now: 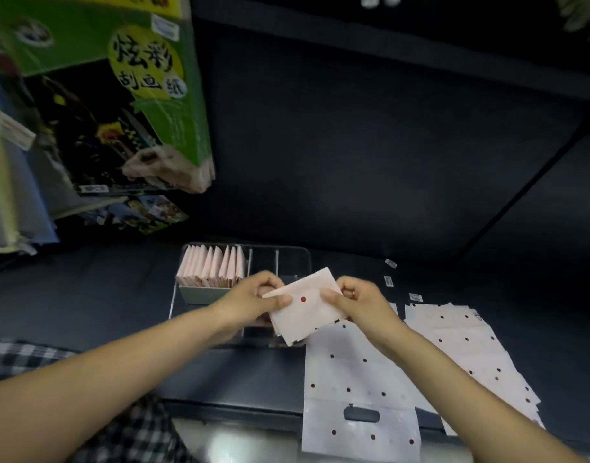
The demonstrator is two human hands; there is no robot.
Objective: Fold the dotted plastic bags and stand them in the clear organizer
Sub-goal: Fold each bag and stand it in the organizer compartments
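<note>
A folded pale pink dotted bag (307, 309) is held in the air just in front of the clear organizer (293, 259). My left hand (253, 302) pinches its left edge and my right hand (357, 302) pinches its right edge. The organizer's left compartment holds several folded bags (213, 267) standing upright in a row. Its right compartments look empty, partly hidden by the held bag. Flat unfolded dotted bags (357, 389) lie on the dark surface to the right, under my right forearm, with another stack (460, 342) further right.
A tall green printed box (120, 95) leans at the back left over other packages (136, 213). Small white labels (388, 280) lie on the dark surface right of the organizer. A dark wall stands behind. Checked fabric (26, 359) shows at lower left.
</note>
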